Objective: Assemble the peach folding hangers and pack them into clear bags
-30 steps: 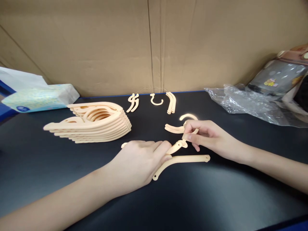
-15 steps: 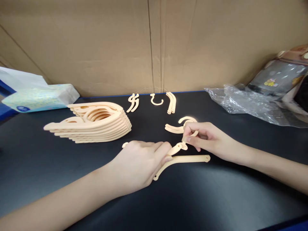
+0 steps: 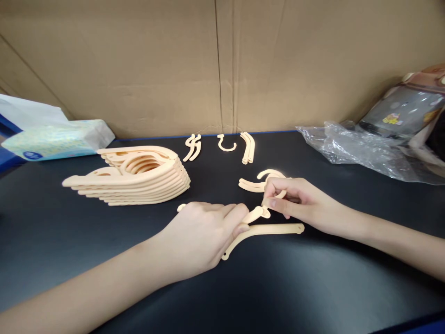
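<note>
Two hands, a cream bar and a small curved piece meeting end to end, low over the middle of the counter (image 3: 313,287).
Left hand (image 3: 208,234) was wrapped over the bar (image 3: 253,215), fingers closed; right hand (image 3: 297,199) pinched the curved piece (image 3: 282,193) between thumb and fingers. Both looked like smooth, hard plastic: probably light, stiff, a little slippery, thin at the joint, best held near the joined ends. Close in front lay a bent arm (image 3: 278,229), holed at its ends; behind the right hand, more curved strips (image 3: 252,186). Farther left, ribbed-edged stacked hangers (image 3: 153,185); far right, crinkled clear plastic (image 3: 365,146).
</note>
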A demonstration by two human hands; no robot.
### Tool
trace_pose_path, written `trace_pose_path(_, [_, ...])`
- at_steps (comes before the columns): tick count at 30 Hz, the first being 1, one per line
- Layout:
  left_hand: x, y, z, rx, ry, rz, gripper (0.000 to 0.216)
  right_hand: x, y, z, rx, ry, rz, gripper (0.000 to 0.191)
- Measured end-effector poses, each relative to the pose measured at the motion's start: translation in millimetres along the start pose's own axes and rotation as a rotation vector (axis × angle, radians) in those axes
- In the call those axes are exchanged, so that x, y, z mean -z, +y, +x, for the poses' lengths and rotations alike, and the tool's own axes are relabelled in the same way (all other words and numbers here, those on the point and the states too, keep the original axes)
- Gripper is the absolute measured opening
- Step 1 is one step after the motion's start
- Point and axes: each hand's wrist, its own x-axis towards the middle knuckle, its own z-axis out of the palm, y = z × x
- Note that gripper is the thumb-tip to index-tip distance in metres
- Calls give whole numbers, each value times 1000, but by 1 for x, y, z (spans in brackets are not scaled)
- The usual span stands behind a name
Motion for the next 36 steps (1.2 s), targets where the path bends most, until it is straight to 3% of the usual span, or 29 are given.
trace_pose_path(7, [3,6,0,101,-15,-83,24,-2,2,2,53,21,-41,27])
trace_pose_path(13, [18,21,11,386,-153,-340,29,-9,0,4,173,-22,-207,23])
trace_pose_path(17, [21,19,14,560,-210,-865,24,-11,-2,-1,252,-1,-294,13])
trace_pose_path(20, [16,15,14,647,-198,-1292,23,-11,-2,-6,328,72,-374,32])
trace_pose_path(24, [12,10,13,697,-105,-1530,25,-9,-2,-11,593,190,-651,16])
trace_pose_path(28, [17,6,11,761,-65,-1591,21,-11,-3,-13,729,37,-856,14])
trace_pose_path(36, [19,2,10,708,-57,-1675,11,-19,-4,-13,677,-95,-1015,23])
